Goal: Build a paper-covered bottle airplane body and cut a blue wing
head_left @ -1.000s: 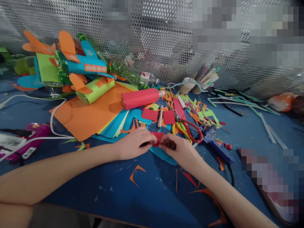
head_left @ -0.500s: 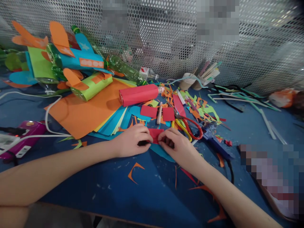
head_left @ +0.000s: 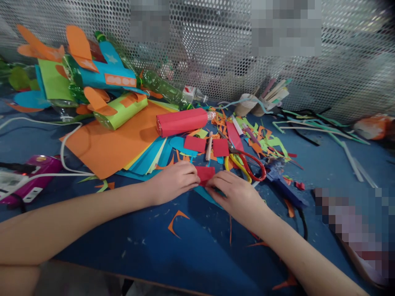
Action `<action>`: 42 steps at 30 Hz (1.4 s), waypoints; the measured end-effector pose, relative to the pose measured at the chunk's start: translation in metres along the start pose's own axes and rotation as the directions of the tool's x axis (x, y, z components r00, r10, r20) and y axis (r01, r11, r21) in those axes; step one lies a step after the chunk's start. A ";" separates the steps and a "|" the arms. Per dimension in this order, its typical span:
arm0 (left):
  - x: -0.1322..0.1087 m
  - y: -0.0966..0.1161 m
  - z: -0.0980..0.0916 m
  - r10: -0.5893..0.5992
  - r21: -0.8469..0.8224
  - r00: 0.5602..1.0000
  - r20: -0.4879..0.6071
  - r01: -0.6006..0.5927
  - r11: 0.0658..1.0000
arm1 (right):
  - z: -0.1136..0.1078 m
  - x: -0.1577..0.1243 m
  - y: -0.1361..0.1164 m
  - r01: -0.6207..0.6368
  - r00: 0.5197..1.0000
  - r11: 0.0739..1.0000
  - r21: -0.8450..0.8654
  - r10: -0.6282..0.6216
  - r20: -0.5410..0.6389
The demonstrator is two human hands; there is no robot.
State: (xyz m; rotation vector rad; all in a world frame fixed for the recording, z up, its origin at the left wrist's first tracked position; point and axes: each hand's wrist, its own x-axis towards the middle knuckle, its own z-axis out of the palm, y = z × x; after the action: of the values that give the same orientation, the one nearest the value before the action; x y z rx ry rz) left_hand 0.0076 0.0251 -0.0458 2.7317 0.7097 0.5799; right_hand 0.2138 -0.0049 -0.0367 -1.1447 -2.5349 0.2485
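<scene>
Head camera, the only view I have, shows a small red paper [head_left: 205, 174] at the centre of the frame, over blue paper [head_left: 209, 196] on the desk [head_left: 145, 246]. Left hand [head_left: 177, 181] has its grip nearly closed at the left edge; right hand [head_left: 237, 191] pinches the right edge. Both seem to hold it, though I see the thumbs only partly. If they pull unevenly, I judge that the paper may crease crookedly or tear. Red-handled scissors [head_left: 242, 152], right of centre, could be knocked by the right knuckles. Blue glue gun [head_left: 286, 187], farther right, might burn the forearm if its tip is hot.
</scene>
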 end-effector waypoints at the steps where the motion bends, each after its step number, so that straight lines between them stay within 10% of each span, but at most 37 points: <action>1: 0.000 0.000 0.000 0.033 0.043 0.999 0.006 -0.033 0.999 | 0.000 0.001 -0.002 0.005 1.000 0.999 -0.035 -0.005 -0.002; 24: 0.003 -0.003 0.001 -0.186 -0.034 0.982 -0.042 0.185 0.982 | 0.003 0.005 -0.007 -0.248 0.968 0.962 0.113 0.249 0.001; 32: 0.002 -0.004 0.000 0.029 -0.049 0.999 -0.013 -0.029 0.998 | 0.004 0.004 -0.006 -0.248 0.968 0.959 0.135 0.251 0.001; 42: 0.003 -0.011 0.001 -0.046 -0.151 0.999 0.004 0.046 0.987 | -0.006 0.003 0.001 -0.234 0.972 0.937 0.260 0.217 0.093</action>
State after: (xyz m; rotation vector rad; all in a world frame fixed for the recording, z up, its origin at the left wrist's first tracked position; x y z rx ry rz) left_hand 0.0060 0.0354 -0.0491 2.5690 0.6964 0.5974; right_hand 0.2146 -0.0023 -0.0309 -1.3320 -2.3260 0.6754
